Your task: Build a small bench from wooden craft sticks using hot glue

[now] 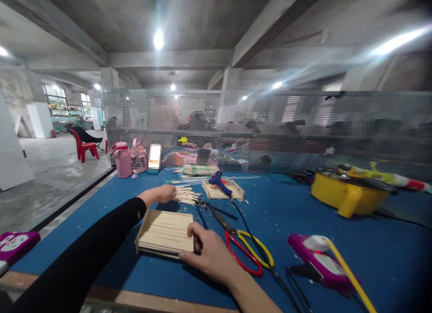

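My right hand (212, 255) grips the right side of a shallow tray made of wooden sticks (165, 232), thumb at its near corner and fingers over the right edge. The tray rests on the blue table in front of me. Beyond it, my left hand (166, 194) is closed at the left ends of a loose pile of wooden sticks (187, 195); how many are between the fingers is hidden. A blue glue gun (220, 185) lies on a second stick frame (232, 194) behind the pile. Scissors (239, 248) with red and yellow handles lie right of my right hand.
Blue-handled pliers (219, 209) lie beside the scissors. A purple-and-white power strip (320, 261) with a yellow cord stands right, before a yellow electric pot (349, 191). At the back are a pink bottle (123, 160), a phone (155, 158) and a perforated metal screen (189, 108).
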Available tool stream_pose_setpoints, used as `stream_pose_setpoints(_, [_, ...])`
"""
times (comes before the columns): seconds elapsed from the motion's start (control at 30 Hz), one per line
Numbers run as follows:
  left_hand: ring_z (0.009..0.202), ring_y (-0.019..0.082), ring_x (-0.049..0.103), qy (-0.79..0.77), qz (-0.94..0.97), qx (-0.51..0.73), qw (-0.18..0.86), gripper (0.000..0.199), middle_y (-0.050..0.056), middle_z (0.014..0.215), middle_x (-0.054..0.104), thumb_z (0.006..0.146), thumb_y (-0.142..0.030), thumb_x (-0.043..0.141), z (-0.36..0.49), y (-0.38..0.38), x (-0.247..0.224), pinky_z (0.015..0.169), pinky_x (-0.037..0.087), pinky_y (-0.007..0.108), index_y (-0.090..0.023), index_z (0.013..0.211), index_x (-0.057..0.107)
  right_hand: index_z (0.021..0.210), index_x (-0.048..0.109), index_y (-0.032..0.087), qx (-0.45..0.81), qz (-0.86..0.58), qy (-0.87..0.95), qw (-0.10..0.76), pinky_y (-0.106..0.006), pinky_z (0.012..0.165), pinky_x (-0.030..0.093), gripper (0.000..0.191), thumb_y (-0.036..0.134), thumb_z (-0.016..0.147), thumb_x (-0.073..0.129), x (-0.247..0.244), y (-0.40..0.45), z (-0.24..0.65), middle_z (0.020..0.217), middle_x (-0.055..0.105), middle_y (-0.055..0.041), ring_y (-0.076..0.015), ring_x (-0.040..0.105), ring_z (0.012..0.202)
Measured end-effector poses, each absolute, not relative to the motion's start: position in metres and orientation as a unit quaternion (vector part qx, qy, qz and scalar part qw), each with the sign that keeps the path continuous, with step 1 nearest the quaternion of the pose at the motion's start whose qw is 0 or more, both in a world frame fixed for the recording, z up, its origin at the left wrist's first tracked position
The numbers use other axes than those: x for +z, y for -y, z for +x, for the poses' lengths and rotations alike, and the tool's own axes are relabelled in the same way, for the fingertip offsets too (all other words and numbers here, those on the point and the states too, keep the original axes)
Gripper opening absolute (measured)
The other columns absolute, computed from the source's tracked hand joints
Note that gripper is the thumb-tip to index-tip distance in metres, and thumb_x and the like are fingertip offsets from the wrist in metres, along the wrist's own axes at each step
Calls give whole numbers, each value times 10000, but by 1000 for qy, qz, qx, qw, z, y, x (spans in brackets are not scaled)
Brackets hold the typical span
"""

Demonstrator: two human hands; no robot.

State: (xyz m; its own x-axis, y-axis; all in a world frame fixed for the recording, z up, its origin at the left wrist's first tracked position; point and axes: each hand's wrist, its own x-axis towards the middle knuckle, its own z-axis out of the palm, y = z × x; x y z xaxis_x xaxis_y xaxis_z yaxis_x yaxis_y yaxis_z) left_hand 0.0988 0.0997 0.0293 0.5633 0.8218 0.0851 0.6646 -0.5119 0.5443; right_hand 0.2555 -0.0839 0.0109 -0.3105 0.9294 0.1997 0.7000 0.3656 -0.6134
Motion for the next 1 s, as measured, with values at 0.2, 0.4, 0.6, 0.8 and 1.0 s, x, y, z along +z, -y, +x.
stream_pose_setpoints(0.2, [434, 51, 340, -456, 675, 378, 439, 193, -43, 569, 390, 805, -286, 294, 25, -83, 28, 388, 276, 148, -187, 643, 328, 824, 446, 219, 167, -541, 784, 252, -204, 496, 262, 264, 362, 668, 604, 13, 89, 253, 580, 486, 68, -105, 448, 540])
stream_pose_setpoints(0.4, [388, 9, 277, -429, 515, 464, 579, 133, -49, 580, 358, 737, -202, 380, 12, -58, 13, 350, 191, 113, -178, 630, 305, 948, 551, 196, 37, -600, 760, 248, -230, 527, 315, 341, 447, 833, 350, 61, 52, 264, 632, 587, 4, -137, 511, 566])
stream_pose_setpoints(0.6, [385, 9, 315, -399, 443, 500, 629, 143, -54, 573, 400, 738, -223, 429, 17, -52, 13, 360, 225, 115, -176, 645, 332, 815, 673, 202, -31, -612, 788, 52, -222, 638, 374, 224, 200, 751, 459, 70, -46, 261, 864, 678, -46, -163, 589, 807])
stream_pose_setpoints(0.8, [384, 23, 332, -400, 453, 507, 615, 217, -60, 563, 433, 729, -341, 493, 19, -47, 14, 351, 241, 137, -184, 662, 359, 753, 713, 198, -12, -632, 774, -33, -221, 551, 376, 223, 125, 629, 544, 43, -96, 249, 804, 702, -69, -188, 621, 744])
stream_pose_setpoints(1.0, [388, 35, 345, -396, 502, 498, 585, 237, -60, 557, 443, 733, -388, 475, 26, -47, 9, 345, 266, 153, -187, 672, 365, 779, 714, 200, -8, -628, 775, -75, -214, 558, 394, 208, 146, 632, 576, 44, -108, 246, 798, 702, -68, -188, 628, 751])
